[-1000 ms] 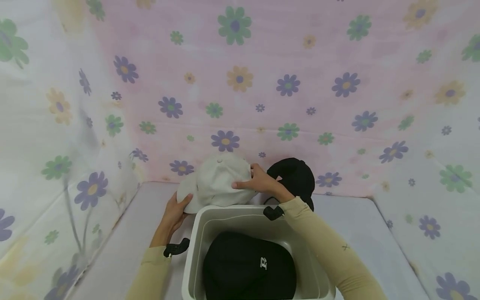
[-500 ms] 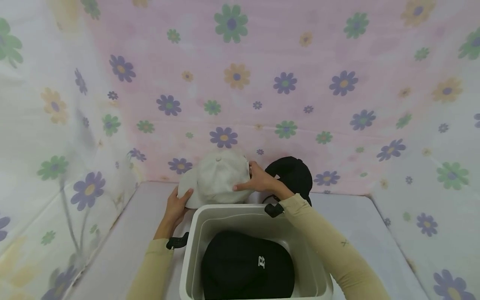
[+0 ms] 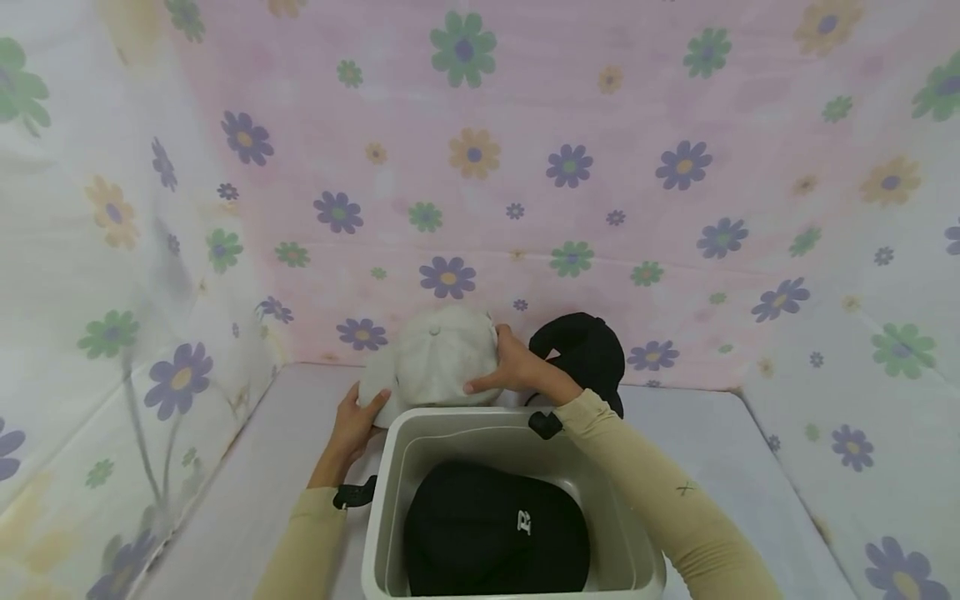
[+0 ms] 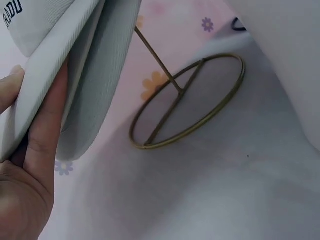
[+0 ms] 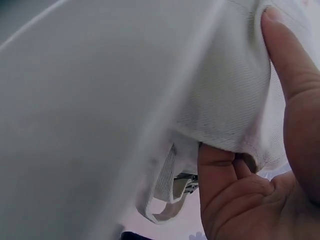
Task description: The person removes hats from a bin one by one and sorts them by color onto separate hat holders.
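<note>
A white cap [image 3: 437, 364] sits up behind the grey bin [image 3: 390, 467], on a thin brass wire stand [image 4: 185, 102] with a ring base. My left hand [image 3: 356, 417] pinches the cap's brim [image 4: 80, 85] from the left, thumb on top and fingers beneath. My right hand [image 3: 517, 367] grips the crown's back edge [image 5: 225, 105], thumb outside and fingers tucked inside. A black cap with a small white logo [image 3: 495, 533] lies inside the bin. Another black cap [image 3: 588, 350] stands to the right of the white one.
The bin stands on a pale lilac surface [image 3: 712, 450], close to me. Flowered fabric [image 3: 525, 167] walls the back and both sides. Open surface lies left and right of the bin.
The white cap has sunk slightly and turned, its brim now tucked closer behind the bin's rim. Both hands keep their hold and have shifted a little with it.
</note>
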A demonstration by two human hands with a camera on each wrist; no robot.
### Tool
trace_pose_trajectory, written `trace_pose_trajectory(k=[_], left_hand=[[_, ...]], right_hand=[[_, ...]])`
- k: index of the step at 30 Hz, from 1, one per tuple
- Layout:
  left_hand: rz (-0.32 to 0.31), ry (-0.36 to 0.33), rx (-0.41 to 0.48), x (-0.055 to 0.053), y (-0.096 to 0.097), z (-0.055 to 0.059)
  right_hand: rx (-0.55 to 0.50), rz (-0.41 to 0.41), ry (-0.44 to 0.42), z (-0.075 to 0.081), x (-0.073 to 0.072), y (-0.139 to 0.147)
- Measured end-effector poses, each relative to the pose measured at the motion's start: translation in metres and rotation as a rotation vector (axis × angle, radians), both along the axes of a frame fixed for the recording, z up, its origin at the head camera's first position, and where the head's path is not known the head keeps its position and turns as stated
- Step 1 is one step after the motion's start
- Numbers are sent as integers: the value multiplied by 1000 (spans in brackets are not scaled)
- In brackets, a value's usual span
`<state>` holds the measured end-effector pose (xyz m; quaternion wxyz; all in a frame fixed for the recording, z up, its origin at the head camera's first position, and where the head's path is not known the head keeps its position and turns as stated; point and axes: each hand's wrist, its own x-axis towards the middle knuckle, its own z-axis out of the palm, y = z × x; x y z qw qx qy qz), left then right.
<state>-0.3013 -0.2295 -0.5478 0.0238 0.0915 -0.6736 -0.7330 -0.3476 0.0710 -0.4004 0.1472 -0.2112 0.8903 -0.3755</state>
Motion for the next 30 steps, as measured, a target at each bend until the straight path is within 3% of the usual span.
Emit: trace_pose_trajectory(k=[14,20,27,30], left_hand=[[58,4,-3,3,1,-3],[68,-18,-132,12,0,0],[-17,-96,-207,32,-2,5],[-47,-103,-369,45,-4,10]], right_hand=[[10,-4,22,-3,5,-5],[33,-14,38,-1,10,-4],[24,39,93,6,20,0],[41,108,71,18,28,6]])
